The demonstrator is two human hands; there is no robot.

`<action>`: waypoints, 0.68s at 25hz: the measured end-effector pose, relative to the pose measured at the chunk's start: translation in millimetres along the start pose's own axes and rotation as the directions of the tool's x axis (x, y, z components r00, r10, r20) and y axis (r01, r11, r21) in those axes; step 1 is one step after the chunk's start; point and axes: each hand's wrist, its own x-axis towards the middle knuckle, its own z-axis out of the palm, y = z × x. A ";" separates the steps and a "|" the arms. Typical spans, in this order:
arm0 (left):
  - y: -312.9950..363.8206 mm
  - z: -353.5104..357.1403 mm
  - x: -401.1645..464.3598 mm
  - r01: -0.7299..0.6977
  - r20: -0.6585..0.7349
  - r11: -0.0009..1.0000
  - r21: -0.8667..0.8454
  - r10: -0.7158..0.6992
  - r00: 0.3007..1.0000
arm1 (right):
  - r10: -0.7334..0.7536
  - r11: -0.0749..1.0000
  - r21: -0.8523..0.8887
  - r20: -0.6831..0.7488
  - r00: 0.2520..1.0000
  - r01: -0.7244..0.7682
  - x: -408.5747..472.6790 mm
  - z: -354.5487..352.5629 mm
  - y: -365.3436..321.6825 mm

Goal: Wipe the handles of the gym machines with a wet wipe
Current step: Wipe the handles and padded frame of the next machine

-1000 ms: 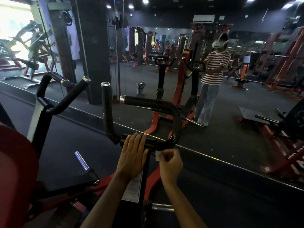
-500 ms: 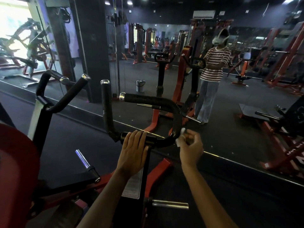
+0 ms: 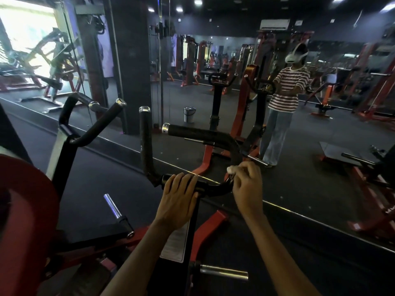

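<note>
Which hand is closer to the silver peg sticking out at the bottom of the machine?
Left. The left hand rests on the black handle bar, nearly straight above the silver peg. The right hand grips the white wipe at the bar's bend, higher up.

- Left hand [image 3: 177,201] and right hand [image 3: 248,184]: both bare, short plain nails where visible.
- Left forearm [image 3: 139,259] and right forearm [image 3: 275,253]: bare from the near frame edge to the wrist, slim build.
- Far right, mirror [image 3: 320,129] shows the wearer's reflection full length.
- Headset [image 3: 296,55]: white, bulky front, white strap over the top of dark hair.
- T-shirt [image 3: 287,92]: horizontal red and white stripes, loose fit, short wide sleeves ending near the elbow.
- Trousers [image 3: 275,133]: light blue, wide straight legs, reaching the floor; footwear too small to make out.
</note>
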 end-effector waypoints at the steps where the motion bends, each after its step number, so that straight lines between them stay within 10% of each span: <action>1: 0.2 0.2 -0.4 0.001 -0.001 1.000 0.005 -0.001 1.000 | -0.024 1.000 -0.002 -0.004 1.000 0.024 14.9 -2.7 4.0; 8: 2.5 7.0 -0.5 0.034 0.004 0.999 0.011 -0.034 0.999 | -0.269 0.962 -0.008 0.118 0.956 0.271 92.8 -13.2 8.9; 17: 3.8 6.8 -1.1 0.046 0.014 0.999 0.013 -0.046 0.999 | -0.046 0.997 0.060 0.000 0.999 0.046 4.2 -6.3 10.9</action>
